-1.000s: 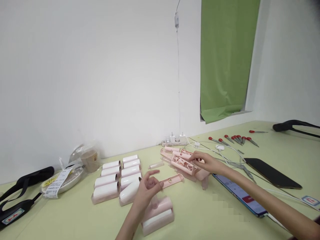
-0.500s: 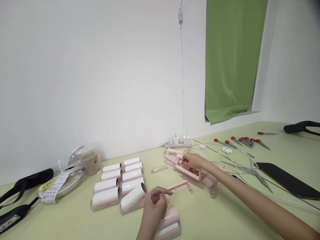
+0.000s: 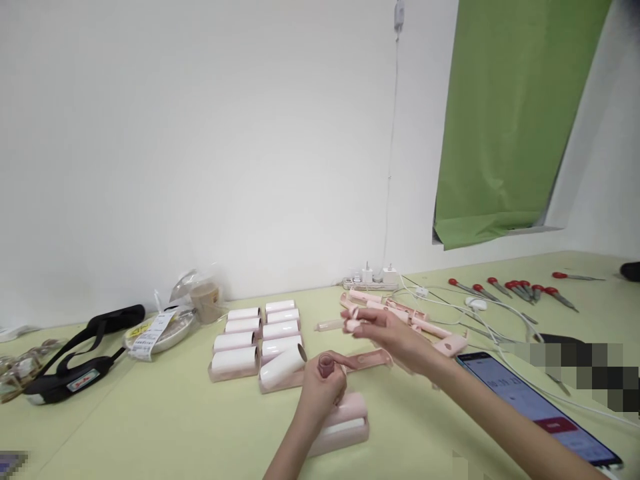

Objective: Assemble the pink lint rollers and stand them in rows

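My left hand (image 3: 323, 387) is closed round a translucent pinkish tube (image 3: 326, 363), its open round end facing up above the fist. In my right hand (image 3: 383, 333), a small pale pink plastic piece (image 3: 353, 321) is pinched between thumb and fingers, raised above the table. A long pink plastic shell (image 3: 370, 360) lies behind the left fist, partly hidden by it. Under that fist rests a pink case with a white roll (image 3: 345, 423). Beyond my right hand lies a pile of pink plastic parts (image 3: 390, 308). Near its fingertips is a clear tube (image 3: 327, 325).
White rolls in pink cases (image 3: 235, 360) stand in two columns to the left. Further left are a wrapped bowl (image 3: 175, 330), a bagged cup (image 3: 205, 303) and black straps (image 3: 95, 367). To the right lie a phone (image 3: 530, 407), white cables (image 3: 500, 327) and several red-ended tools (image 3: 520, 288).
My right hand has drawn back from the pile toward my left hand, now with the small pink piece. The left hand keeps its grip on the tube. The view has turned left.
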Demonstrator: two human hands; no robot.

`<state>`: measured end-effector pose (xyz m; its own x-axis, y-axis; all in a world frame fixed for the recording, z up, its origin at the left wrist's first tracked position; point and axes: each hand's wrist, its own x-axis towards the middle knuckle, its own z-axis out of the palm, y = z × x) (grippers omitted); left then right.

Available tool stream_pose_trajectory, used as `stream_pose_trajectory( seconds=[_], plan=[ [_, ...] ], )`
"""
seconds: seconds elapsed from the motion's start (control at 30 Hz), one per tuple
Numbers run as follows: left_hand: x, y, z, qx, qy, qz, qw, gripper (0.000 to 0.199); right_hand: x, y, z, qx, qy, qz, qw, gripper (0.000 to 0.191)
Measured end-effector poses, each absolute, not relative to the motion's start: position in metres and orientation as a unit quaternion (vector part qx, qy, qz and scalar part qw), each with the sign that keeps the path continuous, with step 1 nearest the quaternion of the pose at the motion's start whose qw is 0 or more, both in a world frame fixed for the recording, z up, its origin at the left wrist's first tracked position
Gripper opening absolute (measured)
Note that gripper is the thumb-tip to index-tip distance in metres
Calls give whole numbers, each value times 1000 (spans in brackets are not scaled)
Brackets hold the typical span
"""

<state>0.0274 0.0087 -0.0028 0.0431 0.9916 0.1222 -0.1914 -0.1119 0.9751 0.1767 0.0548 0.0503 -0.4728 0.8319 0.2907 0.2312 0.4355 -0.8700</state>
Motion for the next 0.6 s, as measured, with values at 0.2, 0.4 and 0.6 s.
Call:
stream_pose_trajectory(
  seconds=[0.2,0.4,0.6],
  plan=[
    [27,11,-8,498,413,555,523,13,133,21,52,-280,-785,409,372,16],
    [25,11,-7,512,412,544,521,11,135,25,49,-289,-802,367,372,16],
    [26,9,-5,518,418,541,514,17,134,24,58,-263,-837,339,340,14]
  ],
)
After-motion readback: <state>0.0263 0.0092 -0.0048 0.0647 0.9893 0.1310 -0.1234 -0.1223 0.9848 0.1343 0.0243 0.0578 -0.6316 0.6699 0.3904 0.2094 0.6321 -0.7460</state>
